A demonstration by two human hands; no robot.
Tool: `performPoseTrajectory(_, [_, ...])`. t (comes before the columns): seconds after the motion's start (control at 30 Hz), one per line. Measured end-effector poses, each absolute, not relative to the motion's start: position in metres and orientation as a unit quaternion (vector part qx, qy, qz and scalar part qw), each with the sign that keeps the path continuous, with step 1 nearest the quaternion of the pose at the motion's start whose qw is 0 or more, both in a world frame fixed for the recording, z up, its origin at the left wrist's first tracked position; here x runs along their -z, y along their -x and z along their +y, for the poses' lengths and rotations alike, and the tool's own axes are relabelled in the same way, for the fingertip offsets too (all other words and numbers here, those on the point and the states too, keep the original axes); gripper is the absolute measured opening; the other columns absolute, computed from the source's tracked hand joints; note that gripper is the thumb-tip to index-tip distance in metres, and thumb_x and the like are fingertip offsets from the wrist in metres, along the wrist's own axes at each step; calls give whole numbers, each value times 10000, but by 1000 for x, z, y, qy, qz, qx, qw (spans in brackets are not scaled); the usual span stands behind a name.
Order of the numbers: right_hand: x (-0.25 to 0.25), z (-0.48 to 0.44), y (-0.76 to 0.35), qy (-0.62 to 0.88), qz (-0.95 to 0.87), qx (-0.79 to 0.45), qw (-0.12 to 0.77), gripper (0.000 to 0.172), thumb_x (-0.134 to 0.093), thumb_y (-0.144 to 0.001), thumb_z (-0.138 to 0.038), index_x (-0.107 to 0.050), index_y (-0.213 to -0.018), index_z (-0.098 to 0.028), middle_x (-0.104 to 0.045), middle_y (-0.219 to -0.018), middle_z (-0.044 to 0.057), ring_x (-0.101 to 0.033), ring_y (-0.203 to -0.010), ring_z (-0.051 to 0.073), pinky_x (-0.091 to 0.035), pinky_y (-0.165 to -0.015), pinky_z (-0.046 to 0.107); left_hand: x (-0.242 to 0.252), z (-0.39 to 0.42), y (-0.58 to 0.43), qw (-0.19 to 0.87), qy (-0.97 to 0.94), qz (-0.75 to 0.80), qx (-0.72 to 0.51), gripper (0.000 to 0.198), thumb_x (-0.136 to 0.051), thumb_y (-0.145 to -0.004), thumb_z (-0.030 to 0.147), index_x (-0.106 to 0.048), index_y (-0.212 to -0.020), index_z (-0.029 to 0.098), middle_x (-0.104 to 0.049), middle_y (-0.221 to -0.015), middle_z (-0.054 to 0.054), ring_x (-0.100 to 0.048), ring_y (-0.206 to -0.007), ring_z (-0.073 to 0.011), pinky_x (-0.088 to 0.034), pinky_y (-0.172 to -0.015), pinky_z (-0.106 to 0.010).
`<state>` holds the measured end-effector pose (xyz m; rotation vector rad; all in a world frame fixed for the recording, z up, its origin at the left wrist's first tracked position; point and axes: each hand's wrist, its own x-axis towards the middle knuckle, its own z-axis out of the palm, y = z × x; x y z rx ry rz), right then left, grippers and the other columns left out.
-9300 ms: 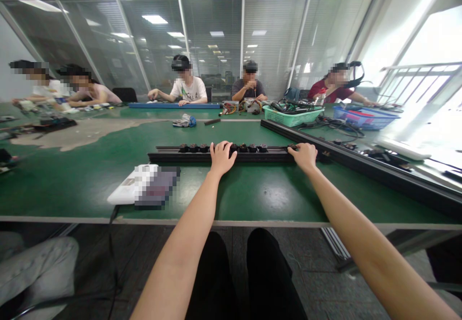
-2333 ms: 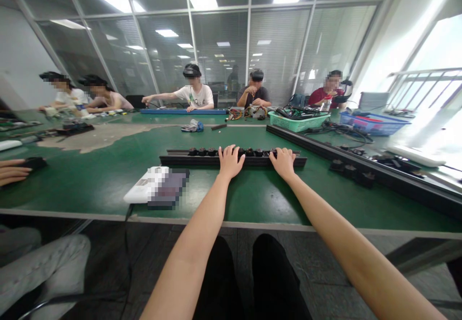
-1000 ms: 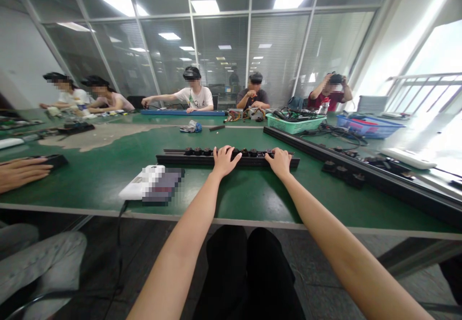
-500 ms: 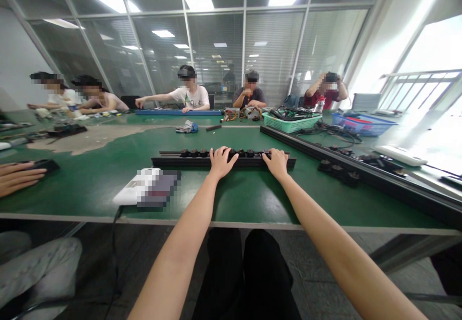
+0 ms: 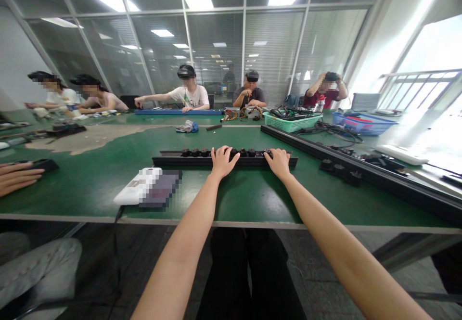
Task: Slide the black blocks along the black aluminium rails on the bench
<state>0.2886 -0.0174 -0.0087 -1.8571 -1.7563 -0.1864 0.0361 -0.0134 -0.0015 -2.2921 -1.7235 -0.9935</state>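
On the long green table [image 5: 252,199], a black metal rail [image 5: 173,161] lies across in front of the person, with its long axis going left to right. Round black knobs [image 5: 195,152] stand in a row along the rail. The left hand [image 5: 223,162] and the right hand [image 5: 277,162] lie on the rail, near its middle, and their fingers [image 5: 274,153] are spread over the knobs, not pinching anything.

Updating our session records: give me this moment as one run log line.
left hand: on black rail | right hand: on same rail | rail top: row of black knobs
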Motion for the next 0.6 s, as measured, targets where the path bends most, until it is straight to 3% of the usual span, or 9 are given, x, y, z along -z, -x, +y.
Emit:
performPoseTrajectory(0.23, [8, -21, -288, 696, -654, 71, 288, 470, -373, -1077, -449, -737, -1219, -188, -676, -1201, 172, -511, -1137, 323, -340, -974, 418, 1, -15, -33, 51, 762, -571, 302, 519, -500, -1018, 525, -587, -1462, 273, -514, -1591, -93, -405, -1521, -302, -80, -1333, -590])
performPoseTrajectory(0.6, [6, -23, -283, 711, -648, 82, 259, 456, -371, -1080, -443, -739, -1173, -190, -676, -1196, 174, -513, -1128, 322, -316, -959, 431, 1, -17, -33, 53, 761, -571, 303, 533, -519, -1012, 514, -585, -1464, 238, -508, -1597, -108, -416, -1516, -294, -64, -1338, -577])
